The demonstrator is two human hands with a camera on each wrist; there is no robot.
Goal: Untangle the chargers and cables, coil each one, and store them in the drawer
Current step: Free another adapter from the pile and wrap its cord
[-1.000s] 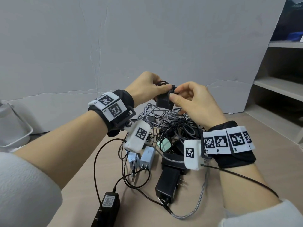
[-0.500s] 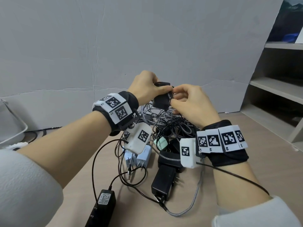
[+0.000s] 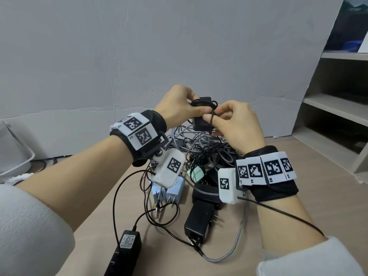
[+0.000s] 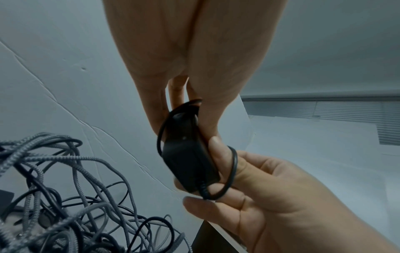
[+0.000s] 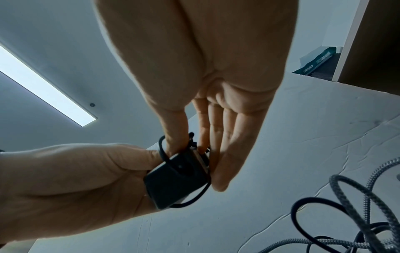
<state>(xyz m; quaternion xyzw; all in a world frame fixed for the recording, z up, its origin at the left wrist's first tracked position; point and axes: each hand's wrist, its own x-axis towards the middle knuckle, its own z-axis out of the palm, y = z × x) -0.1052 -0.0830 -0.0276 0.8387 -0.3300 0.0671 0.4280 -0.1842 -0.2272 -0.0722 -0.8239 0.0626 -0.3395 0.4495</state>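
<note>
Above the pile, my left hand [image 3: 185, 105] grips a small black charger [image 3: 201, 121] by its upper end. Its thin black cable [image 3: 202, 102] is wound in loops around the body. My right hand [image 3: 229, 120] pinches that cable against the charger's side. In the left wrist view the charger [image 4: 188, 160] stands upright and one cable loop [image 4: 233, 164] runs round my right thumb. The right wrist view has the charger [image 5: 175, 184] between both hands. Below lies a tangle of grey braided and black cables [image 3: 199, 148].
On the wooden table [image 3: 298, 200] lie a black adapter [image 3: 199, 222], another black adapter [image 3: 127, 246] at the front edge, two pale blue plugs [image 3: 169, 191] and a mint green plug [image 3: 196, 173]. Shelves [image 3: 334, 108] stand right, a white bin [image 3: 16, 156] left.
Another turn of the thin black cable now lies over the charger's top and across my right fingers. Both hands stayed above the pile, slightly higher.
</note>
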